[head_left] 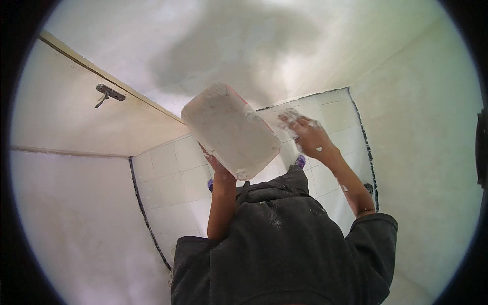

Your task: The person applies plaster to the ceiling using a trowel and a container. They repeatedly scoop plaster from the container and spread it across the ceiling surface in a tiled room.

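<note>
A rounded rectangular plaster board (229, 134), its upper face coated in whitish plaster and its edge reddish in places, is tilted in front of my body. My left hand (216, 161) grips it from below, with most of the fingers hidden behind it. Just off the board's right side is my right hand (305, 133), smeared with white plaster and slightly blurred. Its fingers are curled, and a pale, blurred flat shape (274, 119) lies between them and the board; I cannot make out what it is. Spots of plaster mark my right forearm.
A pale wall (325, 46) rises close ahead, with a grey shadow across it. To the left is a cream door (66, 101) with a metal handle (108, 95). White tiles (173, 173) with dark border strips cover the floor around my purple shoes (300, 161). Another wall (427, 152) stands at right.
</note>
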